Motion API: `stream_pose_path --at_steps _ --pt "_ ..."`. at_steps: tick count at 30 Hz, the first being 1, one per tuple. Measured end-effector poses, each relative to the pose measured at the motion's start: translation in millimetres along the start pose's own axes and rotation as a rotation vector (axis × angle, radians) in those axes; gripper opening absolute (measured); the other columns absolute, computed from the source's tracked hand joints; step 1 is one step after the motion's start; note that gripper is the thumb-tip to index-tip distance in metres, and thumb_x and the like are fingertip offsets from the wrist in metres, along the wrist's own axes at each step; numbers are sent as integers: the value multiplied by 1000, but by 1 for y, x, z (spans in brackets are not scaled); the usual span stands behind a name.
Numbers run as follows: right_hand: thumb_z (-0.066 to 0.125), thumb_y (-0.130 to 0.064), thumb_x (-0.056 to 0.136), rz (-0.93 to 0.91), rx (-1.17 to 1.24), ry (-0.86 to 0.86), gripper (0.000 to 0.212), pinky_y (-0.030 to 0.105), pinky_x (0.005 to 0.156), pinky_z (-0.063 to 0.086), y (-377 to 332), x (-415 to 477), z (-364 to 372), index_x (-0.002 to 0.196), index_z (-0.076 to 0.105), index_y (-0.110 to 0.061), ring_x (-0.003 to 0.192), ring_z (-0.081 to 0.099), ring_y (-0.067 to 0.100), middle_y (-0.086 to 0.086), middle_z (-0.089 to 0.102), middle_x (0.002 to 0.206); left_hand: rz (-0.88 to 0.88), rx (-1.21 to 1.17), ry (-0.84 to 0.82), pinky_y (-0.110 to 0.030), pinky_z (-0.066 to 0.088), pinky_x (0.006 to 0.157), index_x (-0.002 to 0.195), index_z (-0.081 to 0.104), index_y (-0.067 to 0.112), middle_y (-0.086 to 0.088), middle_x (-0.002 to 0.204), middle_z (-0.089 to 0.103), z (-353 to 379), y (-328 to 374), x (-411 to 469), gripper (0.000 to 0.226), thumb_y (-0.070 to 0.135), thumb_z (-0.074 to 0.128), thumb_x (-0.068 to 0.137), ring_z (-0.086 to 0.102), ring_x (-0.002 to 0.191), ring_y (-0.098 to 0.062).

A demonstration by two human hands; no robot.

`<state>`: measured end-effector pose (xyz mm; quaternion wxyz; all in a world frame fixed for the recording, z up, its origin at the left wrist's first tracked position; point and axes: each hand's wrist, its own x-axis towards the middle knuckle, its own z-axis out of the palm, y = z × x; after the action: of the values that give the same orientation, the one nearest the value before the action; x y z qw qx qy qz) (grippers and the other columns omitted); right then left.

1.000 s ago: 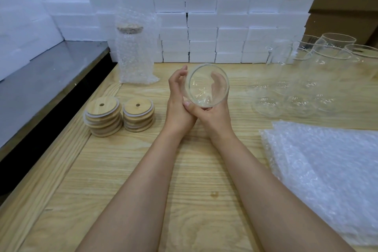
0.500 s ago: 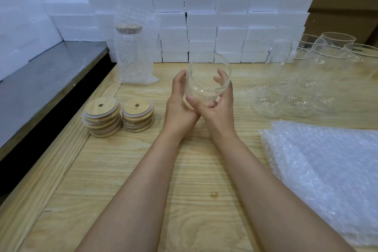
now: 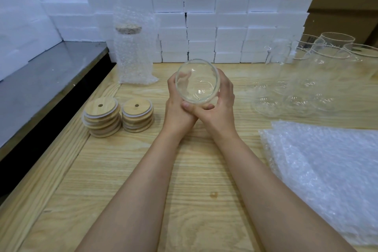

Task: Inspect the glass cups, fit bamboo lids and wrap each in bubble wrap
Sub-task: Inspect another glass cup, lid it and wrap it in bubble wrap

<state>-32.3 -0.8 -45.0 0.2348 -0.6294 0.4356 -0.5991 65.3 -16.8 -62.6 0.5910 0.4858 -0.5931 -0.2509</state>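
Bright, even overhead light, soft shadows; wide-angle bending and blur at edges.

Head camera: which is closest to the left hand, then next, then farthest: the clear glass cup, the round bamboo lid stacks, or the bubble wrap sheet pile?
1. The clear glass cup, held by the left hand and right hand.
2. The round bamboo lid stacks, just to its left.
3. The bubble wrap sheet pile, far right, past the right hand.

Wooden table (image 3: pixel 126 170) carries bamboo lids (image 3: pixel 101 117), glass cups (image 3: pixel 298 92), bubble wrap (image 3: pixel 327 180), one wrapped cup (image 3: pixel 135 55).
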Motion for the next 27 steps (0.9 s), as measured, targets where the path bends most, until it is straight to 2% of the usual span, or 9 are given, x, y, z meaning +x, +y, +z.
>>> stream_pose_path --at_steps 4,7,10,13,15,17,19,23,27 --pt "79 -43 54 64 24 21 88 45 109 32 0 0 0 128 32 -45 117 33 -6 -17 38 130 2 21 -15 2 37 76 119 32 46 33 118 48 -2 3 -2 80 50 75 52 46 100 28" --pt "79 -44 55 95 62 19 89 44 108 36 2 1 0 134 37 -39 123 35 0 -14 41 132 16 45 -17 4 35 72 118 33 50 42 115 49 -3 5 -3 80 41 81 55 48 97 28" --pt "79 -42 58 106 105 -1 92 32 106 37 6 1 0 139 39 -26 128 39 7 -12 43 133 26 90 6 5 34 71 123 36 48 52 109 47 -3 6 -3 83 32 85 58 49 96 26" --pt "80 -41 58 136 184 -27 87 14 95 41 10 2 -1 134 39 -34 119 43 -12 -25 44 127 4 128 41 -1 38 75 125 37 49 40 112 55 -3 4 -2 87 31 88 58 52 98 18" --pt "80 -42 56 139 203 -43 87 12 89 44 11 1 0 132 37 -38 111 43 -23 -32 44 123 12 167 78 -12 42 86 123 36 53 21 118 57 -3 4 -2 87 32 89 57 54 108 1" --pt "80 -35 57 130 235 -57 87 9 85 43 12 1 1 132 36 -34 109 43 -27 -35 44 121 38 201 102 -22 42 91 122 34 54 12 123 55 -2 5 -3 84 30 88 61 52 112 -14" --pt "81 -29 58 110 255 -69 88 4 87 37 14 1 1 133 36 -28 109 42 -27 -36 43 121 52 213 113 -26 43 89 121 33 53 8 123 56 -2 6 -4 76 26 81 69 53 109 -17" --pt "82 -29 57 48 199 -72 94 8 96 33 12 0 1 138 36 -15 117 39 -21 -31 40 126 47 220 140 -4 37 72 119 30 52 10 112 59 -1 5 -4 61 29 68 78 56 90 5" --pt "87 -20 62 23 143 -70 93 8 93 37 8 -1 -1 139 35 -19 116 42 -16 -22 44 129 56 215 144 2 35 68 119 26 49 31 98 55 -2 1 -1 69 18 75 80 49 85 26"
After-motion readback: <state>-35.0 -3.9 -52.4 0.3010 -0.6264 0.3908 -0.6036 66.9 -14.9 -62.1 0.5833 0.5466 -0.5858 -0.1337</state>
